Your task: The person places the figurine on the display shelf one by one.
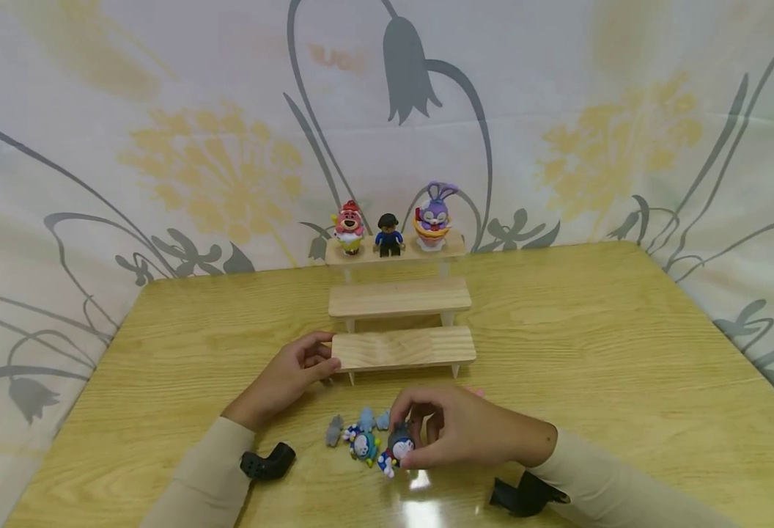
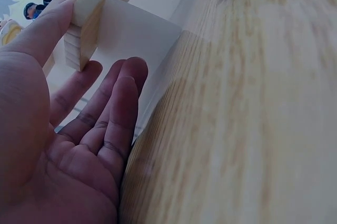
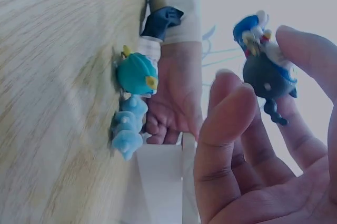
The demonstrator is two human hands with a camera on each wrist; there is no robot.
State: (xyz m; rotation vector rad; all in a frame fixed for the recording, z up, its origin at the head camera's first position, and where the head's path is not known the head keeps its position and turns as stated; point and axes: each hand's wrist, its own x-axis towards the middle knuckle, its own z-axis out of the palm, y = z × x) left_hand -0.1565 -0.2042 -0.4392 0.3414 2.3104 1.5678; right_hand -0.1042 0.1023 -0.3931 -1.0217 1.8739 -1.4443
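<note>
My left hand (image 1: pixel 286 375) holds the left end of the lowest step of a three-step wooden display stand (image 1: pixel 403 347). In the left wrist view its thumb lies along the step's edge and the index fingertip touches from below, the other fingers loosely bent. Just in front of the stand, my right hand (image 1: pixel 469 429) pinches a dark grey figurine (image 3: pixel 268 77) with a white face and blue-and-white details, raised off the table. Beside it on the table sit a teal figurine (image 1: pixel 363 446), a small grey figure (image 1: pixel 334 431) and small light blue figures (image 1: pixel 366 419).
On the top step stand a pink bear figurine (image 1: pixel 349 229), a toy person in blue (image 1: pixel 388 236) and a purple rabbit figurine (image 1: pixel 435 218). The middle step (image 1: pixel 400 297) is bare wood. A patterned cloth (image 1: pixel 242 132) hangs behind the table (image 1: pixel 572 323). Something pink (image 1: pixel 476 392) peeks out behind my right hand.
</note>
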